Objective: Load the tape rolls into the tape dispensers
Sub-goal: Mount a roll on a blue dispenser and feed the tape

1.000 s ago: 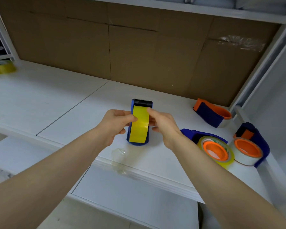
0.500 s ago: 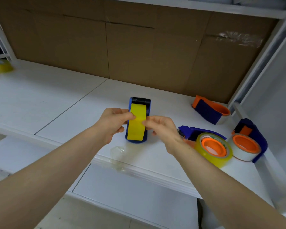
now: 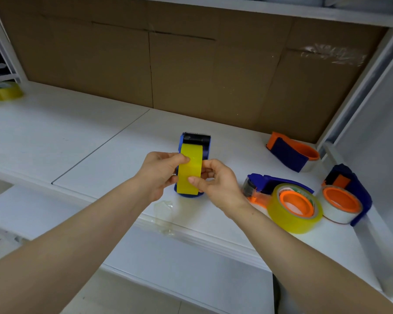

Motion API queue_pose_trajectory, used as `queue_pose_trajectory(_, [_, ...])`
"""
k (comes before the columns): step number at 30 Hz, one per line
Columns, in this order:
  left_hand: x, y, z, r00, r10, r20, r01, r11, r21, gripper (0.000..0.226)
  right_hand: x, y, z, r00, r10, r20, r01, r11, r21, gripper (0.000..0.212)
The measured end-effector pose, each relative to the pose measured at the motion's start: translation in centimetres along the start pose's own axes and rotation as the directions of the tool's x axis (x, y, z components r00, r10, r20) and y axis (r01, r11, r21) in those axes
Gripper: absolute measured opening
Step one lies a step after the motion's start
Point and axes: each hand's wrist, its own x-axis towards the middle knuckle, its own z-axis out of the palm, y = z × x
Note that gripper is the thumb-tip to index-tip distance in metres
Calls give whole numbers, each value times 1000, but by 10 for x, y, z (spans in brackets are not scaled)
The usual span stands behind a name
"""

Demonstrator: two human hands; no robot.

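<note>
At the centre of the frame both hands grip the yellow tape roll [image 3: 190, 171], which sits on edge inside the blue dispenser [image 3: 206, 150] standing on the white counter [image 3: 100, 155]. The left hand [image 3: 159, 175] is curled round the roll's left side with its thumb pressed on the upper part of the yellow face, much as it was a second ago. The right hand [image 3: 218, 184] has moved: its fingertips were up near the top right of the roll, and now its thumb lies lower on the face, toward the near end, with the fingers curled behind the right edge. The roll and dispenser have barely shifted.

This looks like the roll being turned, or its surface felt for the free end, so that tape can be led up to the black roller [image 3: 196, 140] at the far end. The roll seems seated, but the threading appears not yet done.

At the right of the frame lie a second yellow roll [image 3: 295, 207] on an orange hub beside another blue dispenser [image 3: 270, 181], a clear roll [image 3: 340, 205] in a third, and an orange-and-blue dispenser [image 3: 290, 152] further back. Whether these are fully loaded is hard to tell.
</note>
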Motion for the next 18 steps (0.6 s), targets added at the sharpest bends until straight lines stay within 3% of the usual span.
queue_pose_trajectory(4, [-1, -1, 2, 1000, -13, -27, 11, 995, -100, 19, -1, -2, 2, 999, -51, 7, 52, 996, -78, 34])
queue_pose_trajectory(12, [-4, -6, 1, 999, 27, -34, -30, 995, -98, 18, -1, -12, -1, 998, -9, 59, 19, 984, -177, 30])
queue_pose_trajectory(14, [-5, -6, 0, 999, 29, -24, -32, 993, -117, 18, 5, -23, -12, 999, 3, 35, 9, 942, -335, 41])
queue_pose_trajectory(16, [-4, -6, 0, 1000, 20, -19, -22, 992, -124, 26, 12, -34, -20, 995, -101, -21, 78, 872, -484, 56])
queue_pose_trajectory(18, [-5, -6, 0, 1000, 12, -5, -13, 993, -121, 30, 16, -43, -21, 982, -188, 6, 163, 832, -530, 52])
